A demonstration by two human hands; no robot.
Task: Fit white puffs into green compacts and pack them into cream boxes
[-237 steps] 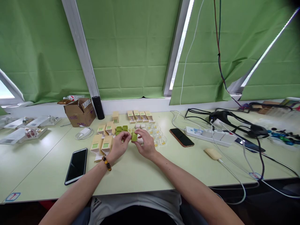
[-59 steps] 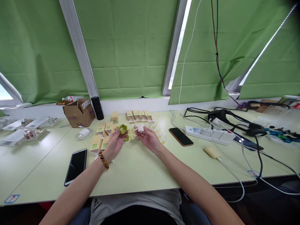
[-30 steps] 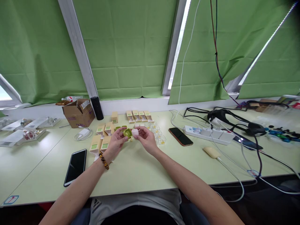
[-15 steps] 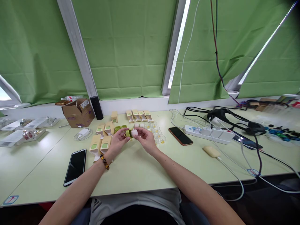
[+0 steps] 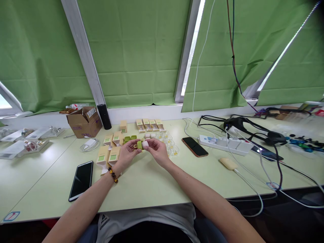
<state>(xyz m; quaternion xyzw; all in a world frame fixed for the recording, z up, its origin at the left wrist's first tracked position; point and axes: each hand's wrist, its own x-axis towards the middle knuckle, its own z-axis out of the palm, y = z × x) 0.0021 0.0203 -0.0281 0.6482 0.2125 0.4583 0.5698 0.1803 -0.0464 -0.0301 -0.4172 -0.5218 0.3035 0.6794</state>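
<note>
Between my fingers, above the table, is a small green case [image 5: 139, 145] with a pale loop on its left end. My left hand [image 5: 127, 151] pinches this case. Against its right end sits a white rounded block [image 5: 144, 144], gripped by the thumb and fingers of my right hand [image 5: 158, 151]. How far the block sits inside the case is hard to tell. Other green cases [image 5: 130, 138] lie just behind my left hand, and more white blocks [image 5: 150, 135] lie behind my right. Clear plastic domes [image 5: 173, 151] with yellow bits stand beside my right hand.
Open card boxes [image 5: 103, 156] with green labels stand left of my hands, and more small boxes [image 5: 151, 125] line the back. A phone [image 5: 81, 180] lies at front left, another phone [image 5: 194, 146] at right. Beyond are a power strip [image 5: 224, 144], cables and a headset [image 5: 253, 130].
The white block and the green case are pressed more closely together and have turned slightly. Both hands stay in nearly the same place.
</note>
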